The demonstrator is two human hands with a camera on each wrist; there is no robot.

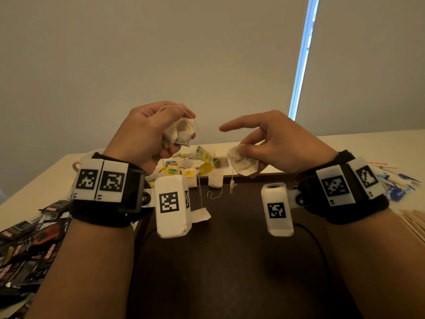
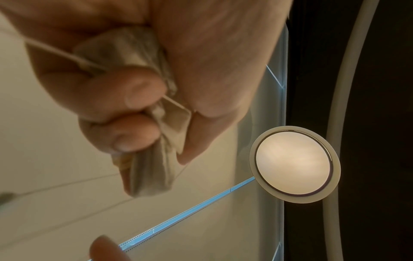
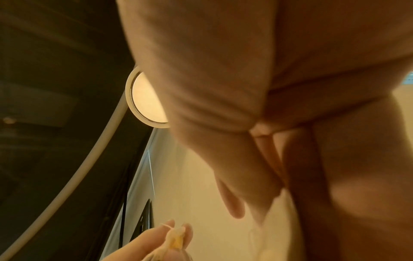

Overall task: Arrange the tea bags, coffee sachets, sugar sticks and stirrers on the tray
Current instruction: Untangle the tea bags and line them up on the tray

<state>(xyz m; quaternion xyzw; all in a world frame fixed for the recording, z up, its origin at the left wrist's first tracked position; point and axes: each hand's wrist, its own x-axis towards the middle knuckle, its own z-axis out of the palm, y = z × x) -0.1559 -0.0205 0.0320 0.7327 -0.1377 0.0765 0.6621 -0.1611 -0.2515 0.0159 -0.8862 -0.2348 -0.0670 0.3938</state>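
Each hand, the left hand (image 1: 147, 132) and right hand (image 1: 276, 143), clutched tea bags (image 1: 178, 134) above the dark tray (image 1: 230, 261), sachets (image 1: 30, 245) unsorted on the desk (image 1: 46, 180).

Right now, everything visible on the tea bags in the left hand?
The bunch of tea bags is off-white, crumpled, paper-like pouches, more than one, exact count unclear. The left hand holds them raised above the dark tray, fingers curled round them in a tight grip. Thin strings loop over the hand and hang down; one ends in a white paper tag.
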